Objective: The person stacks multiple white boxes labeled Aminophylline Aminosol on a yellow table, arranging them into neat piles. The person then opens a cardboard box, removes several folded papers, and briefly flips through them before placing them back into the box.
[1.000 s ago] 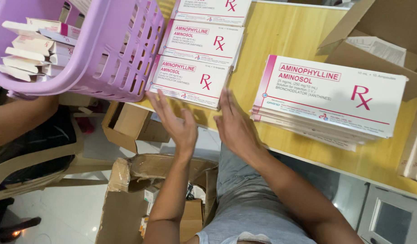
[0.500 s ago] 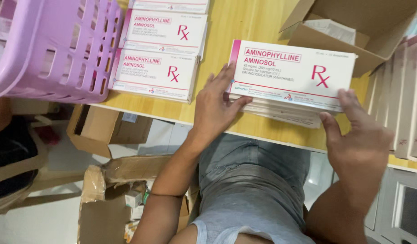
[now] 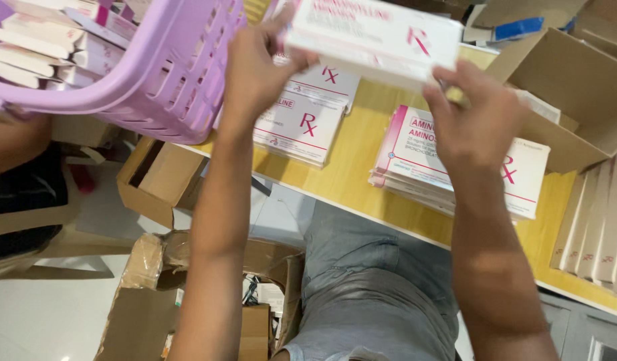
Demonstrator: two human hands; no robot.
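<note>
Both my hands hold one flattened white-and-pink medicine carton point(image 3: 372, 37) up above the wooden table point(image 3: 352, 167). My left hand point(image 3: 255, 70) grips its left end and my right hand point(image 3: 479, 120) grips its right lower edge. Under my right hand a stack of the same flat cartons point(image 3: 415, 167) lies on the table. Further left on the table lies another stack of flat cartons point(image 3: 301, 124).
A lilac plastic basket point(image 3: 141, 73) with folded cartons stands at the table's left end. An open brown cardboard box point(image 3: 576, 87) sits at the back right, with upright cartons point(image 3: 599, 227) beside it. Cardboard boxes point(image 3: 154, 180) lie on the floor. Another person's arm point(image 3: 14, 140) shows at left.
My hands have lifted the top carton off the stack near the table edge and raised it toward the camera. The view has shifted slightly.
</note>
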